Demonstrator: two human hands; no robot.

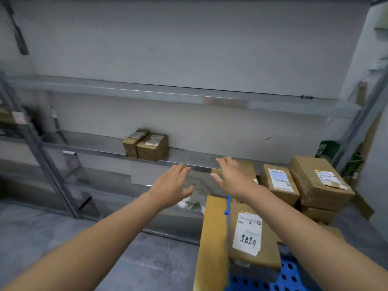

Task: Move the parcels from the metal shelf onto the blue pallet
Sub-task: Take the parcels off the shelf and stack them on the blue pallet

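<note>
Two small brown cardboard parcels (147,146) stand side by side on the middle level of the grey metal shelf (189,159), against the wall. My left hand (171,185) and my right hand (231,177) are stretched forward below that level, both with fingers spread and holding nothing. At the lower right lies the blue pallet (291,278), with several labelled brown parcels (252,236) stacked on it. A crumpled grey plastic-wrapped parcel (195,196) lies on a lower shelf level behind my left hand, partly hidden.
A tall yellow-brown board (212,242) stands upright at the pallet's left edge. Grey shelf uprights (52,177) rise at the left and right. The upper shelf level (168,93) carries nothing in view. Grey concrete floor (63,232) spreads at the lower left.
</note>
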